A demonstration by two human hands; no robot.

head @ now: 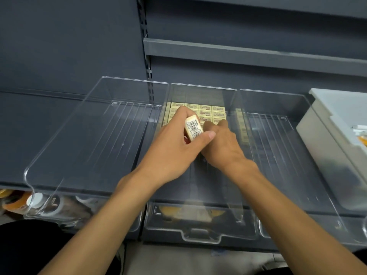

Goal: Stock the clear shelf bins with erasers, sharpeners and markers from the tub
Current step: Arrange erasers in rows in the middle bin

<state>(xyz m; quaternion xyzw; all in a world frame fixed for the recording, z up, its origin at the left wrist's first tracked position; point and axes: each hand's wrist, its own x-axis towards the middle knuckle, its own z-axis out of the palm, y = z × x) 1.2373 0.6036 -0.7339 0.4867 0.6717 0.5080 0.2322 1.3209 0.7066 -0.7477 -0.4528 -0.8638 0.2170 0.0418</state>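
Head | 3 bins (89, 145) | mid bin (198, 232): eraser rows (206, 110) | L hand (174, 144) fingers (207, 135) clamp 1 eraser (193, 128) | R hand (222, 148) fingers (220, 124): can't tell

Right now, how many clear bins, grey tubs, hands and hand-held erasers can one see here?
Clear bins: 3 (left bin, middle bin, right bin)
Grey tub: 1
Hands: 2 (left hand, right hand)
Eraser showing in the left grip: 1
Total: 7

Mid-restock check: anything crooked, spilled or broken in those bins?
Nothing stands out. The pale yellow boxed erasers lie in straight rows at the back of the middle clear plastic bin. The left hand holds another eraser, barcode up; the right hand reaches into the rows.
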